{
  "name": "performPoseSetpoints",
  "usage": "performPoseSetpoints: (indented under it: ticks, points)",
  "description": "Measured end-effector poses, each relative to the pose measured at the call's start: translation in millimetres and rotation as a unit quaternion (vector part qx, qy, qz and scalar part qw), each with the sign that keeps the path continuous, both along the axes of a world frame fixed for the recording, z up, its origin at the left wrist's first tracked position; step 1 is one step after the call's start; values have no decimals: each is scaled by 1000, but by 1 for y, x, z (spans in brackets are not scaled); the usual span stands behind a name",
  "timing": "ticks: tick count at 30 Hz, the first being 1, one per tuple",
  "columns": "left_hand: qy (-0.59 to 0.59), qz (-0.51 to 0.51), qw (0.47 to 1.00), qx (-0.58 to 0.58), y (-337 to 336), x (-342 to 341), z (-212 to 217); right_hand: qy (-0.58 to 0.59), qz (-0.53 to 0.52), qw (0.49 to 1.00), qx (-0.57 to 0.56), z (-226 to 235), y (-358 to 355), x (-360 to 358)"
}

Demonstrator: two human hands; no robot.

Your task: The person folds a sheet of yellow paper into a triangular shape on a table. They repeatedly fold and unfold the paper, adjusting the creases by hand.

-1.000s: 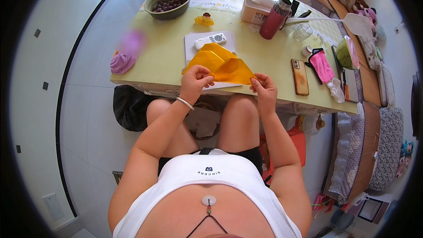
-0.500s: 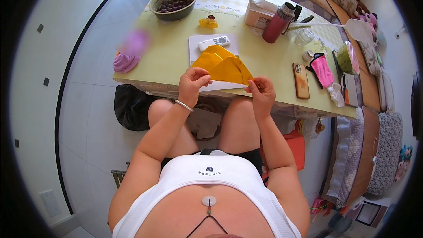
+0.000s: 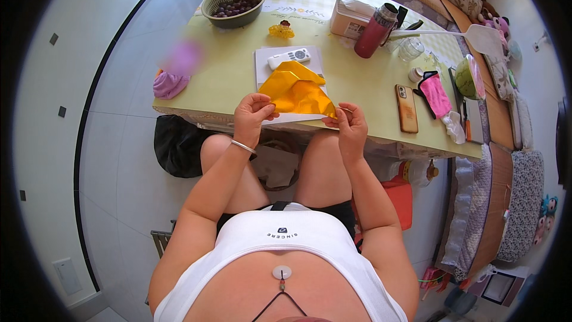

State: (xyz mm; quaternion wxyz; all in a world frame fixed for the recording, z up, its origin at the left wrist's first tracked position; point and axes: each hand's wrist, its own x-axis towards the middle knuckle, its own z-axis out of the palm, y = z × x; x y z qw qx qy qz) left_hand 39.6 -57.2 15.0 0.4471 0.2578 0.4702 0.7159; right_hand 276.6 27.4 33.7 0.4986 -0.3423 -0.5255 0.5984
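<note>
A folded sheet of shiny gold paper (image 3: 304,95) is stretched between my two hands at the near edge of the table. My left hand (image 3: 254,112) pinches its left lower corner between thumb and fingers. At the opposite corner, my right hand (image 3: 348,119) grips the paper the same way. Creases run across the gold surface, and its upper part is folded over. Beneath and behind it lies a white sheet or pad (image 3: 260,65), partly hidden. A white remote control (image 3: 289,58) rests on that pad, just beyond the gold paper.
A basket (image 3: 238,22) of dark round fruit stands far left, near a yellow hair clip (image 3: 282,30). Toward the right are a tissue box (image 3: 348,21), a red thermos (image 3: 374,36), a glass jar (image 3: 411,49), a phone (image 3: 407,109), a pink cloth (image 3: 437,96) and a cut watermelon (image 3: 468,77).
Both hands have shifted slightly, the left one a little to the left and down. The gold paper has spread wider at its lower edge and looks more rumpled.
</note>
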Motion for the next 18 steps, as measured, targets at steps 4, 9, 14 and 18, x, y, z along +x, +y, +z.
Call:
performPoseSetpoints:
  ticks: [4, 9, 14, 18]
  points:
    - [31, 41, 999, 11, 0, 0, 6, -42, 46, 996, -57, 4, 5, 4]
    - [34, 2, 999, -9, -9, -9, 14, -66, 78, 989, -103, 1, 10, 8]
    - [91, 3, 994, -59, -20, -10, 3, -123, 94, 984, -82, -7, 9, 10]
    - [103, -17, 990, -95, -18, -18, 3, -134, 86, 982, -99, -1, 9, -1]
